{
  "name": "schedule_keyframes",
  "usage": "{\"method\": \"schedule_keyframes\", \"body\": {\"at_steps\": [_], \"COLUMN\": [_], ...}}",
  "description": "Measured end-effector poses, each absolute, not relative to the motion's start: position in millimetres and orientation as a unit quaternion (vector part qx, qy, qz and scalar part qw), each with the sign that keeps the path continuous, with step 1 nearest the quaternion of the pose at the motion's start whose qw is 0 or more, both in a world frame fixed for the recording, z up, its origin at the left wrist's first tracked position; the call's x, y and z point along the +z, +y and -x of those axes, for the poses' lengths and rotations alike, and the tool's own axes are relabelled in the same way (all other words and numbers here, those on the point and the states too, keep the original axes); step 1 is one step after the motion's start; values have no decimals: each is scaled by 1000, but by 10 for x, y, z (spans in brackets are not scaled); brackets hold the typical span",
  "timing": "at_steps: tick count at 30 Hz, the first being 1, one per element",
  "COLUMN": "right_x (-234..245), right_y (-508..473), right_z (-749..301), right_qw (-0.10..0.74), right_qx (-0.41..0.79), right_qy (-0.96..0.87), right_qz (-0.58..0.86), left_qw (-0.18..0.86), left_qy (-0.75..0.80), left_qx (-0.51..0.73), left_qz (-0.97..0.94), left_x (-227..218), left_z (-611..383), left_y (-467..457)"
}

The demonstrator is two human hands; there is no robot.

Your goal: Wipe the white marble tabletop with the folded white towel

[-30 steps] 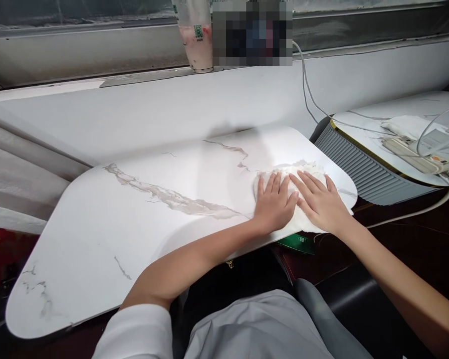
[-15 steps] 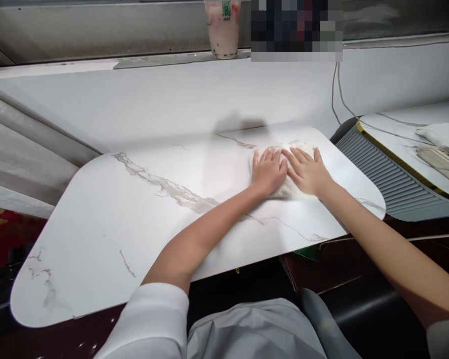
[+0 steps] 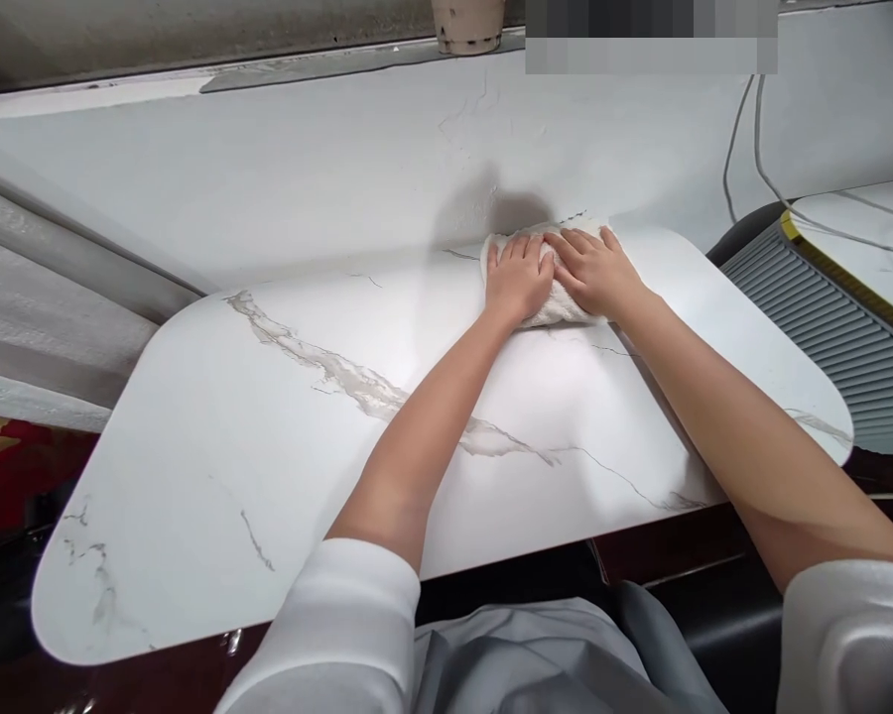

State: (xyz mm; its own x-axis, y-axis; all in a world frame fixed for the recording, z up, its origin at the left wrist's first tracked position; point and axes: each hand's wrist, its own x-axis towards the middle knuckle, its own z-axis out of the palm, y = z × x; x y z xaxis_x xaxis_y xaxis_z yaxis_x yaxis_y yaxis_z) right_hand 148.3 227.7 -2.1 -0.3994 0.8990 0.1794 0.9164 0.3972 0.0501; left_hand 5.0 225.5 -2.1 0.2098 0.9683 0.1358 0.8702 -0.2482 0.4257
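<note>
A white worktop (image 3: 327, 506) with rounded corners runs along a pale wall (image 3: 305, 169); the cloth (image 3: 562, 309) lies at its far edge, right of centre; the person's left hand (image 3: 519, 280) and right hand (image 3: 596, 273) rest open and flat on it, fingers outstretched; the surface stretches wide to the left, narrower to the right, and reaches back toward the near edge.

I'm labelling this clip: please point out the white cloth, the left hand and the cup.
White cloth (image 3: 567, 306), head view: uncovered part near its lower edge.
Left hand (image 3: 518, 284), head view: its back.
Cup (image 3: 468, 25), head view: its lower part.
</note>
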Motion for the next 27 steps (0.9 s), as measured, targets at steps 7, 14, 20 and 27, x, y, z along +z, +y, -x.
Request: {"method": "schedule_keyframes", "body": {"at_steps": [7,14,20,27], "right_x": [-73,-147,-189,-210], "right_y": [2018,1365,681,148], "right_z": [-1459,-1360,-1264,-1103], "right_qw": [66,85,117,160], "right_qx": [-68,-86,-113,-115], "right_qy": [-839,-840,-851,-863], "right_qz": [536,530,500,466], "left_qw": [127,118,122,108], "left_qy": [595,574,571,568], "left_qx": [188,172,169,159], "left_qz": [-771,-792,-794,-800], "left_x": [-16,-17,0,29], "left_z": [31,187,334,547], "left_y": [1989,1347,665,45]}}
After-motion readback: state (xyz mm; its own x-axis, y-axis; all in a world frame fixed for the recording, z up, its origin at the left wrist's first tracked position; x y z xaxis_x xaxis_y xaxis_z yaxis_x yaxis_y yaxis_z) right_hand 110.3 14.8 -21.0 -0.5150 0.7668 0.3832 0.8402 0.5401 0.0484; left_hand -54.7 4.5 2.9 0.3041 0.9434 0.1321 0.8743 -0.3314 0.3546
